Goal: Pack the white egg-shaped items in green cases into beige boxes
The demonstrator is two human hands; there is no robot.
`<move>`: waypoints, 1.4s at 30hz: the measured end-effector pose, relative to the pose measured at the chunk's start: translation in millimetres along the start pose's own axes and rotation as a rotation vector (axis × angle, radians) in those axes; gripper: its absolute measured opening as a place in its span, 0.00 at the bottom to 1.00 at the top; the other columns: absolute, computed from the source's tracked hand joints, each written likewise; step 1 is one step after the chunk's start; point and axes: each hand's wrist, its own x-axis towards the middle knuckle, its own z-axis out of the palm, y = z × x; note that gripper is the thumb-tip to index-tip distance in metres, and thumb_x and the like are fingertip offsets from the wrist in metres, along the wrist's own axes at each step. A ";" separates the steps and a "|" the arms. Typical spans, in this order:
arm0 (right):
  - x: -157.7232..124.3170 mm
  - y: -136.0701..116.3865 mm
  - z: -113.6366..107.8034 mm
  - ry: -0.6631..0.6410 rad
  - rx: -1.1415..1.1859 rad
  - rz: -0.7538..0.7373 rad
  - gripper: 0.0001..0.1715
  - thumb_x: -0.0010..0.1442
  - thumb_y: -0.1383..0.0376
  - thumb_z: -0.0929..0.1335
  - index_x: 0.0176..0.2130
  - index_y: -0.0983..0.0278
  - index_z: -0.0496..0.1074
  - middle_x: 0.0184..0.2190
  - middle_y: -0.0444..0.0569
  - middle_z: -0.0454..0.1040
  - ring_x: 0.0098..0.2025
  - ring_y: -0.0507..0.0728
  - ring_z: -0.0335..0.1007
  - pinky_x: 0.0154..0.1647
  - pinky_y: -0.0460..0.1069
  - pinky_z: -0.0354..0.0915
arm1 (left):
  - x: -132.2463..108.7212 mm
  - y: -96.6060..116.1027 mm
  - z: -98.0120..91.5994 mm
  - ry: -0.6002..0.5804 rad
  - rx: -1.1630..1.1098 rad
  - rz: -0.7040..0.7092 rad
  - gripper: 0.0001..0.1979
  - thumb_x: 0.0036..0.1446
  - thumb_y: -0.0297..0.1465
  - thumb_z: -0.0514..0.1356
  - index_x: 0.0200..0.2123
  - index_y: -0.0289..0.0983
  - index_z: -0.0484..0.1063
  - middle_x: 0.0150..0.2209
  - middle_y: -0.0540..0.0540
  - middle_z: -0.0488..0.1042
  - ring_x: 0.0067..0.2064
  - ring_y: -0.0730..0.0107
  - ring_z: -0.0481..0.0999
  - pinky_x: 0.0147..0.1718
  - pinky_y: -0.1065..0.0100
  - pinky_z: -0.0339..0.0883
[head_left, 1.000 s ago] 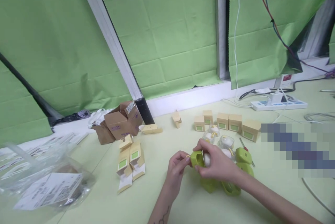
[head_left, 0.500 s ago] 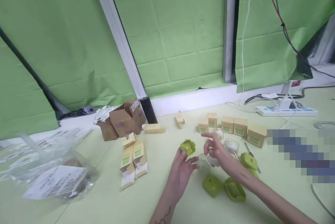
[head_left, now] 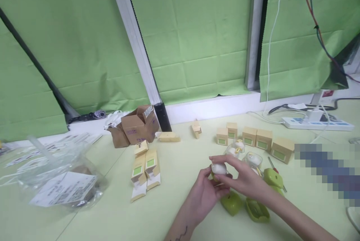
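My left hand [head_left: 201,194] is curled around a small green plastic shell [head_left: 213,175], mostly hidden by fingers. Sitting at the shell's opening is a white rounded piece [head_left: 219,168], which my right hand [head_left: 243,175] pinches between thumb and fingers from the right. How deep it sits in the shell I cannot tell. Just below my hands lie a green cover [head_left: 231,203] and an open green shell [head_left: 257,211]. Beyond my right hand are clear-cased white pieces [head_left: 253,159] and another green cover [head_left: 272,178], with a red-handled screwdriver [head_left: 272,164] partly behind it.
Several small tan boxes [head_left: 263,140] stand at the back right, before a white power strip [head_left: 317,124]. Opened tan boxes [head_left: 144,169] lie left of my hands. Farther left are a brown carton [head_left: 139,126] and a clear plastic bag [head_left: 90,181] with a white label.
My right hand has moved from the clear-cased pieces to my left hand, bringing a white rounded piece to the green shell. The view has shifted slightly.
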 end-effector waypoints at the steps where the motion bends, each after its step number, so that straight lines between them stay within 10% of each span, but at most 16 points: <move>1: 0.0 1.0 0.1 -0.022 -0.026 -0.021 0.17 0.57 0.64 0.66 0.48 0.56 0.67 0.50 0.48 0.69 0.52 0.60 0.64 0.52 0.56 0.63 | 0.1 -0.7 -0.4 -0.005 0.017 -0.012 0.14 0.59 0.34 0.52 0.33 0.28 0.71 0.29 0.43 0.72 0.31 0.70 0.72 0.36 0.68 0.65; 42: -4.1 0.1 8.8 -0.037 -0.085 -0.087 0.16 0.57 0.61 0.67 0.47 0.57 0.68 0.44 0.49 0.74 0.47 0.60 0.67 0.47 0.55 0.65 | 3.2 -12.1 -3.6 0.003 0.248 0.085 0.24 0.58 0.49 0.47 0.32 0.33 0.68 0.21 0.51 0.64 0.23 0.72 0.67 0.24 0.69 0.63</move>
